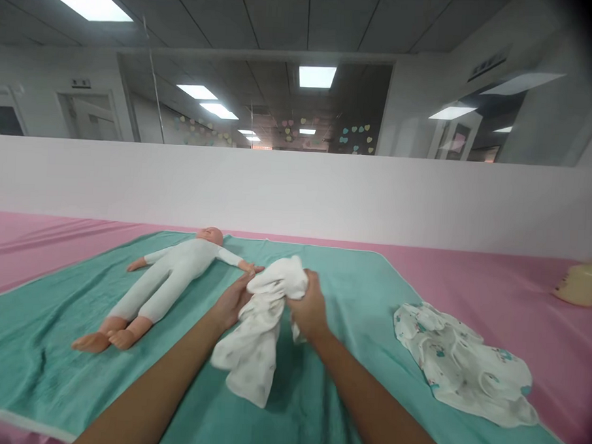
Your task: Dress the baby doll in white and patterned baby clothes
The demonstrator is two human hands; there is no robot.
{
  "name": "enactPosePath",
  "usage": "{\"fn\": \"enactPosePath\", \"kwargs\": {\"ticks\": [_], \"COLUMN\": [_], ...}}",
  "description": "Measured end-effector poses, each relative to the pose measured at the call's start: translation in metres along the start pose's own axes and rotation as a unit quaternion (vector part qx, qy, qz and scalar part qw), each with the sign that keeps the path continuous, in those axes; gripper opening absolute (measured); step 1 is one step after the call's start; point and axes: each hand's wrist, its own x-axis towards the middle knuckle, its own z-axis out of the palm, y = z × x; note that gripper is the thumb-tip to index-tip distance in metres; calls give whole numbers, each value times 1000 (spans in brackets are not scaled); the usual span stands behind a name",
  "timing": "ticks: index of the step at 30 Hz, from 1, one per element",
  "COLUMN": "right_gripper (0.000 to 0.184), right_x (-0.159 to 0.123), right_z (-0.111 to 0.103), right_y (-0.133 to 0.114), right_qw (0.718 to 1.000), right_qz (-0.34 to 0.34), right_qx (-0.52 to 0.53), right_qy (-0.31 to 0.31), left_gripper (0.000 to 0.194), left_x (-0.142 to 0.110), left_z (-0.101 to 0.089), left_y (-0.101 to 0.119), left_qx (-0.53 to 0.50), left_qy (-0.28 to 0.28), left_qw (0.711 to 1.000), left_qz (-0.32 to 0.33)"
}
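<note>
A bunched white baby garment (pixel 258 351) with faint spots hangs between my two hands, above a green towel (pixel 352 290). My right hand (pixel 310 308) is closed around the gathered cloth on its right side. My left hand (pixel 234 299) grips it from the left, with its fingertips partly hidden behind the folds. Just beyond my left hand lies a baby doll (pixel 176 269) on its back, dressed in a white suit, arms spread and bare feet toward me.
To the right, a crumpled white baby garment (pixel 461 367) with coloured prints lies on the towel and reaches its edge. A pale yellow object (pixel 580 283) sits at the far right on the pink cover (pixel 470 272). Behind stands a low white wall (pixel 297 192).
</note>
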Motion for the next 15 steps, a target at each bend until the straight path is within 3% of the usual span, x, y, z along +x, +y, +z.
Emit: {"fn": "enactPosePath", "kwargs": {"ticks": [4,7,9,11,13,15], "right_gripper": [65,69,68,63,57,55], "right_x": [34,40,31,17,3,-6], "right_z": [-43,-49,-35,-12,10,22], "right_y": [16,29,32,29,21,11], "right_qw": [973,966,985,999,990,971], "right_qz": [45,86,72,24,-65,-130], "right_qx": [-46,-54,-16,16,-14,-60], "right_qy": [222,237,156,14,-127,-190], "left_gripper": [52,62,63,61,60,54], "left_x": [-3,-8,-12,-14,-13,-10], "left_z": [6,20,28,31,29,25], "left_y": [-13,-24,-28,-31,-33,-34], "left_qx": [-81,-82,-98,-117,-130,-141], "left_qy": [-174,-229,-252,-245,-189,-116], "left_qw": [979,964,955,953,965,978], "left_qz": [-67,-109,-125,-135,-126,-99]}}
